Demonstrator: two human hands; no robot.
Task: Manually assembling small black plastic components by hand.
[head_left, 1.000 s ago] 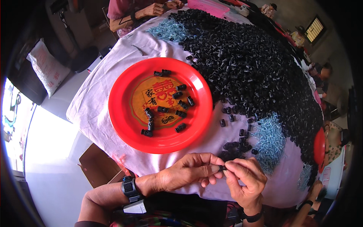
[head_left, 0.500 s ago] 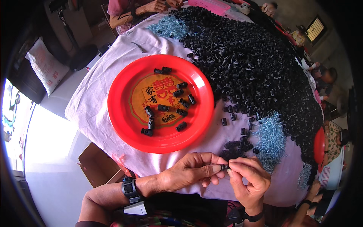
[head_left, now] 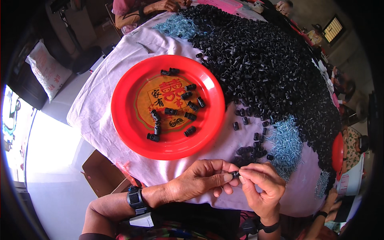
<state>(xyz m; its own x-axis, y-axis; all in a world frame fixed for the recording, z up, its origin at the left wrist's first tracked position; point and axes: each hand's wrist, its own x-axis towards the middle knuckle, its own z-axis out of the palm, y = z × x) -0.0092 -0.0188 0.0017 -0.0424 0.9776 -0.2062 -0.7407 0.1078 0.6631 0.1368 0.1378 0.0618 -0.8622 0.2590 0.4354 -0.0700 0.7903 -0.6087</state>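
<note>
Head view: at the near edge of the counter (head_left: 100, 108), draped in a pale lilac cloth, my left hand (head_left: 196, 186) and right hand (head_left: 262, 186) meet fingertip to fingertip over a small black plastic piece (head_left: 235, 174). The fingers of both hands are pinched nearly closed on it, thumb and forefinger pressing from either side, so only a dark stub shows between them; its exact shape cannot be made out. A dark watch (head_left: 135, 198) with a chunky strap sits on my left wrist, a thin dark band (head_left: 269, 228) on the right.

Just beyond my hands, toward the counter's left edge, lies a glossy round red plate (head_left: 124, 116) with a gold centre, holding a loose scatter of short black barrel-shaped parts (head_left: 170, 111). To its right, a broad heap of the same matte black pieces (head_left: 264, 68) covers most of the cloth out to the far and right edges. Two patches of small shiny silver-blue metal bits (head_left: 286, 146) glint within it, one near my right hand, one at the far edge. Another person's hands (head_left: 166, 5) rest at the far edge. A second red plate (head_left: 337, 154) peeks over the right edge.
</note>
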